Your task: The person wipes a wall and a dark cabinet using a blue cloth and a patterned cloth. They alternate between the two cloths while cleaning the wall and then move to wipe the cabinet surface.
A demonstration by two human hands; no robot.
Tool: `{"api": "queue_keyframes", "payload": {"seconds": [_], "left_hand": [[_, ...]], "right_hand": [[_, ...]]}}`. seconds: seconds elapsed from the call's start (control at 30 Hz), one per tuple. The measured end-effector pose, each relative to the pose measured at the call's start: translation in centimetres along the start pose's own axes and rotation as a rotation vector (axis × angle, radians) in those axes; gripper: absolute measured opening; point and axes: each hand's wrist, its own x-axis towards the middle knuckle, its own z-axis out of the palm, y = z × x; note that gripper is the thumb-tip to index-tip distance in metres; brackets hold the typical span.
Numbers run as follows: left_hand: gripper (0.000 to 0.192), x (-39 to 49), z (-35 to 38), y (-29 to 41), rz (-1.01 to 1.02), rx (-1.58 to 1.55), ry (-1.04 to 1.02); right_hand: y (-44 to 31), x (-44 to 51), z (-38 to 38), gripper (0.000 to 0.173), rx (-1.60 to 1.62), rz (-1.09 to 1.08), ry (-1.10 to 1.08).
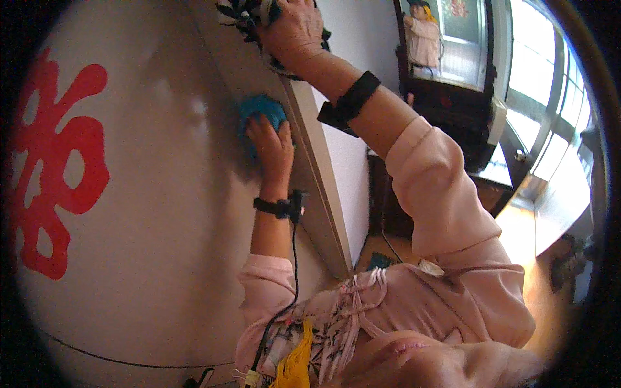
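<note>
My left hand [270,145] presses a crumpled blue cloth [262,107] against a pale, glossy door-like panel [160,233], its fingers spread over the cloth. Higher up, by the panel's beige edge strip [318,160], my right hand [293,31] grips a dark-and-white bundle [240,14]. The frame's top cuts this bundle off, and its exact kind cannot be made out. A large red paper-cut decoration [89,160] is on the panel, left of the cloth. Each wrist wears a black strap, and a black cable [294,262] runs down from the left one.
A dark wooden dresser [444,109] with a mirror [463,53] stands at upper right; the mirror reflects a person in a pink top. Bright windows [533,63] line the right side. Yellow fringe [296,359] hangs before my chest. A thin dark line [131,363] crosses at lower left.
</note>
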Motion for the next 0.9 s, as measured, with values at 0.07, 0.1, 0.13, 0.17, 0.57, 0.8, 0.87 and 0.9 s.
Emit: {"api": "queue_keyframes", "payload": {"seconds": [0.07,0.1,0.13,0.17,0.57,0.8,0.87,0.9], "left_hand": [[0.050,-0.2,0.6,-0.3,0.039,0.035,0.008],[0.051,-0.4,0.9,-0.5,0.081,0.035,0.045],[0.051,-0.5,1.0,-0.7,0.083,0.036,0.052],[0.051,-0.6,1.2,-0.9,0.074,0.039,0.056],[0.047,-0.7,0.2,-0.6,0.114,-0.016,-0.007],[0.047,-0.8,0.3,-0.2,0.137,0.069,0.021],[0.048,-0.8,0.2,-0.1,0.129,0.078,0.023],[0.048,-0.8,0.2,0.0,0.134,0.074,0.044]], "right_hand": [[-0.6,2.2,-0.5,0.050,-0.058,-0.060,-0.079],[-1.0,3.6,-0.6,0.050,-0.091,-0.090,-0.119],[-1.5,5.1,-0.5,0.049,-0.095,-0.094,-0.133],[-2.2,6.9,-0.3,0.047,-0.106,-0.107,-0.139],[-1.8,14.4,1.6,0.034,-0.564,-0.521,-0.227],[-0.8,8.0,0.2,0.033,-0.134,-0.230,-0.183],[-1.1,10.2,0.6,0.035,-0.167,-0.216,-0.205],[-1.3,11.6,0.9,0.036,-0.183,-0.207,-0.218]]}}
